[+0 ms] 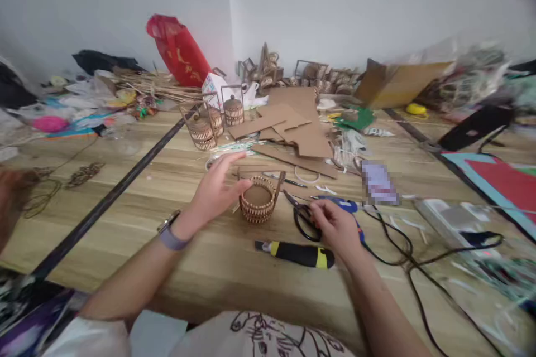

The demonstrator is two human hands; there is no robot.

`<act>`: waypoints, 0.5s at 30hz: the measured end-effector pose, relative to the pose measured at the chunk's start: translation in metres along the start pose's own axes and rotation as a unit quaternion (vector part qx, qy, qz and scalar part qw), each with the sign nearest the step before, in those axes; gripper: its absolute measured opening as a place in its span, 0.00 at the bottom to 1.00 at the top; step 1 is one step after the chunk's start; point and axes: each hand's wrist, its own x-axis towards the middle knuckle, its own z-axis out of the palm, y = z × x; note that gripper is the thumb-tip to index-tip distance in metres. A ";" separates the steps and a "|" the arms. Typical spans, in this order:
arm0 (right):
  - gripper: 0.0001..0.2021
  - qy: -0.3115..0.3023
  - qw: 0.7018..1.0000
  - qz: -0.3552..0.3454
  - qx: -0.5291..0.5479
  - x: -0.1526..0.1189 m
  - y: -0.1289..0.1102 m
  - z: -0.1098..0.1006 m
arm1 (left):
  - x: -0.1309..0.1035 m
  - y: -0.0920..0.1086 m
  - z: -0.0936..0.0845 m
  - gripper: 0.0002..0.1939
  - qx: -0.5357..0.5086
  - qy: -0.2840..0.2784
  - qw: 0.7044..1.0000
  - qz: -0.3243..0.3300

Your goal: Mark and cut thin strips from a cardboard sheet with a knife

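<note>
A small round woven basket [257,201] with a square upright handle frame stands on the wooden table in front of me. My left hand [220,187] is at its left side, fingers stretched out and thumb at the rim; whether the thumb touches it I cannot tell. To the right, my right hand [335,223] has its fingers closed on a handle loop of the black scissors [302,223], whose blades point toward the basket. A blue tool [343,203] with a cord lies partly behind that hand. Nearer to me lies a yellow and black utility knife [301,254].
Finished-looking lidded baskets [203,131] stand behind left, beside cardboard pieces [305,122]. A phone [380,181] and a looping black cord [412,256] lie right. An open carton [393,83] stands at the back. Another person's hand [12,189] is at the left edge.
</note>
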 end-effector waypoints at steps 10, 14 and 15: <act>0.21 0.009 1.000 -0.006 -0.014 0.000 0.002 -0.002 | 0.050 0.025 0.011 0.14 0.134 -0.199 0.969 0.051; 0.21 0.004 1.000 -0.015 -0.021 -0.001 -0.001 -0.003 | 0.064 0.018 -0.013 0.16 0.115 -0.192 0.975 0.005; 0.21 0.003 1.000 -0.018 -0.023 -0.001 -0.002 -0.003 | 0.067 0.016 -0.021 0.17 0.113 -0.186 0.976 -0.010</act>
